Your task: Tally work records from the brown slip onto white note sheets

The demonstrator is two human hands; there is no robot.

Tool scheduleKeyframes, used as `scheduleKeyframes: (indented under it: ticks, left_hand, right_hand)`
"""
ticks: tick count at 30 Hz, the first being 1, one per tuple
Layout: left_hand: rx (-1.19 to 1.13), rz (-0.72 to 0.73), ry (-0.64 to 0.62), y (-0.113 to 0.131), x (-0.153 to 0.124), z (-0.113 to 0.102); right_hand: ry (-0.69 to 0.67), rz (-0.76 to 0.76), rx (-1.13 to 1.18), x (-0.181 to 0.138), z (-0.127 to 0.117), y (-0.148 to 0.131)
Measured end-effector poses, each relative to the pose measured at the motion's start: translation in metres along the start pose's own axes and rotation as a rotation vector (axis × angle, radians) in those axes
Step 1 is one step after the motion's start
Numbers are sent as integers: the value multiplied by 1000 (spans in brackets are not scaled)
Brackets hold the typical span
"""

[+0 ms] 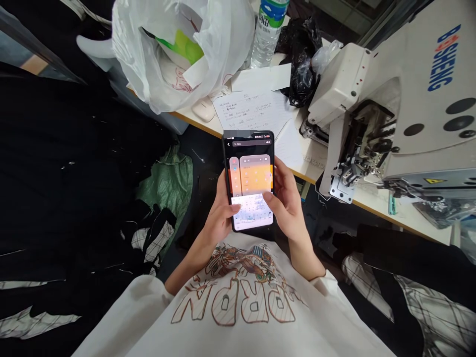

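Note:
A smartphone (250, 181) is held upright in front of my chest, its screen lit with a search bar at the top and a keyboard at the bottom. My left hand (222, 208) grips its left edge, the thumb over the keyboard's left side. On the opposite edge my right hand (286, 203) is wrapped round the phone, with its thumb at the keyboard's upper right. The other fingers of both hands are mostly hidden behind the phone.
Beyond the phone, handwritten papers (253, 106) lie on the table beside a white plastic bag (148, 64), a water bottle (267, 34) and a black bag (302, 59). A sewing machine (420, 99) stands at right. Dark cloth (48, 173) piles up at left; green sacking (163, 178) lies below.

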State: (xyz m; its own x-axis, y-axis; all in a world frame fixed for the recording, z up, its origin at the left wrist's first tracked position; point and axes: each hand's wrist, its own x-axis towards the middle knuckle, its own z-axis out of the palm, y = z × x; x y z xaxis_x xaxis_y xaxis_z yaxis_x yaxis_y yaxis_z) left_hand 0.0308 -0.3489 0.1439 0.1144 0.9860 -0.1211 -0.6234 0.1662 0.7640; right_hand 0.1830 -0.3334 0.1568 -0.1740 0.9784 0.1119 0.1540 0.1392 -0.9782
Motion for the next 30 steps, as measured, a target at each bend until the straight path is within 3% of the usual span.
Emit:
scheduleKeyframes:
  ticks: [9, 18, 23, 26, 30]
  left_hand:
    - [143, 31, -94, -2, -3, -8]
    - [-54, -144, 3, -6, 6, -22]
    - [-32, -276, -141, -10, 0, -39]
    - [-17, -329, -182, -10, -8, -45]
    - [-49, -253, -102, -11, -12, -52]
  right_hand:
    - [133, 54, -59, 25, 17, -16]
    - [98, 163, 93, 5, 23, 13]
    - [229, 262, 77, 3, 37, 24]
    - [171, 230, 97, 6, 39, 25]
    - [-15, 209, 134, 7, 33, 18]
